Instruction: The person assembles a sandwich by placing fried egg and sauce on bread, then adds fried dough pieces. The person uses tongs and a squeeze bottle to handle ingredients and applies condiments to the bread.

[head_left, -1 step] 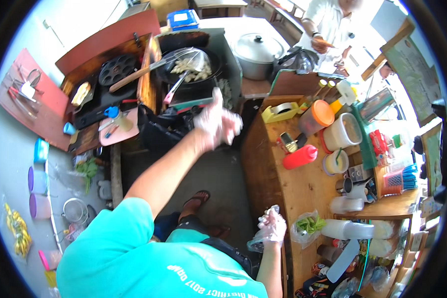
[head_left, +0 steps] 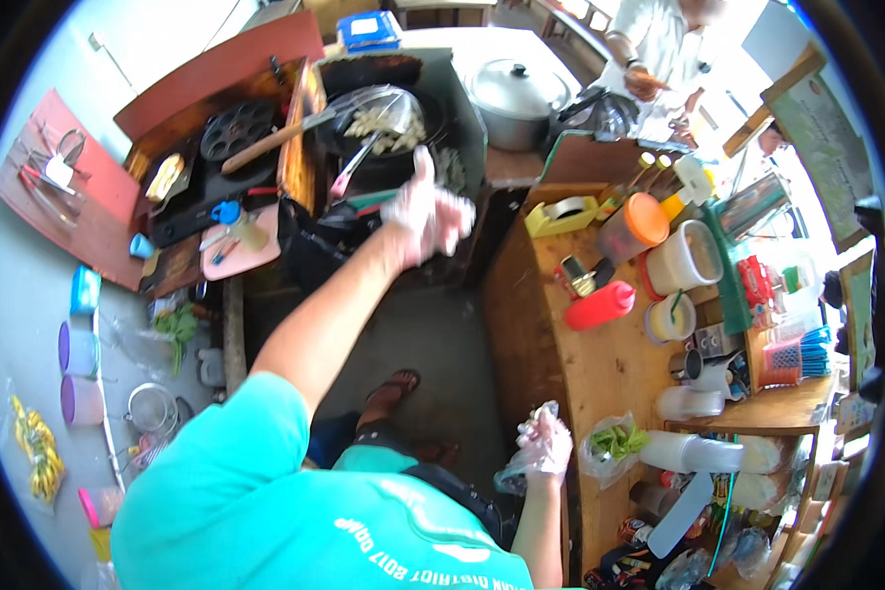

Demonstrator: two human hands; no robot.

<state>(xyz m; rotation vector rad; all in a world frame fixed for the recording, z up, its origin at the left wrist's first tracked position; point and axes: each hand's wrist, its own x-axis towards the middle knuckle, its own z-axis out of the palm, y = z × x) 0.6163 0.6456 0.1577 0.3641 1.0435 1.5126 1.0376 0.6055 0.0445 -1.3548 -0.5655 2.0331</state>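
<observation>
My left hand (head_left: 429, 214), in a clear plastic glove, reaches forward with its fingers apart and nothing visible in it. It is just in front of the dark wok (head_left: 439, 120), touching no handle that I can see. Pale food pieces (head_left: 395, 130) lie in the wok, under a wire strainer (head_left: 382, 102) with a wooden handle. A utensil with a pink-and-white handle (head_left: 348, 175) leans on the rim. By the wooden counter, my right hand (head_left: 544, 441), gloved too, has curled fingers. Crumpled clear plastic (head_left: 512, 478) hangs beside it; what the fingers hold is unclear.
A lidded metal pot (head_left: 517, 98) stands right of the wok. On the wooden counter (head_left: 600, 369) are a red squeeze bottle (head_left: 600, 306), an orange-lidded tub (head_left: 645, 220), a yellow tape dispenser (head_left: 553, 218) and bagged greens (head_left: 615, 442). Another person (head_left: 651, 49) is beyond the counter.
My left hand has moved slightly forward, toward the wok. The whole view has shifted a little. My right hand stays by the counter, its fingers still curled.
</observation>
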